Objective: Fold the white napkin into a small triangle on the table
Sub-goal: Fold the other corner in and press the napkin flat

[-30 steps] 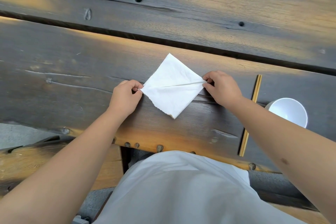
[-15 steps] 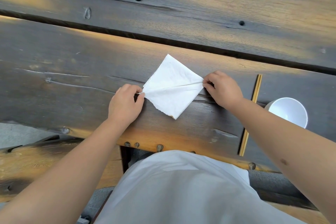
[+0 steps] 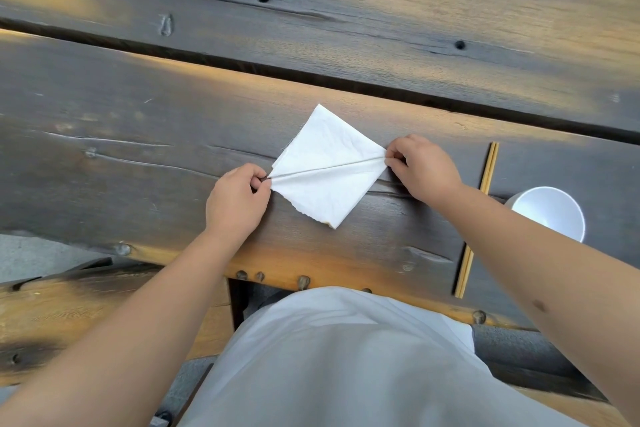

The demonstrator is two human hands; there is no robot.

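On a weathered wooden table (image 3: 138,135), the left hand (image 3: 239,201) and right hand (image 3: 420,168) each pinch opposite corners of the white napkin (image 3: 329,166). Keeping the diagonal ridge taut should let one half fold squarely onto the other.

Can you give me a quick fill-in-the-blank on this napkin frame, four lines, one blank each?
1. The left hand and right hand each pinch one ____ of the napkin.
2. A raised crease runs across the napkin from one hand to the ____.
3. The chopsticks lie on the table between the napkin and the white ____.
4. The napkin shows as a ____ shape, not yet a triangle.

Missing words: corner; other; cup; diamond
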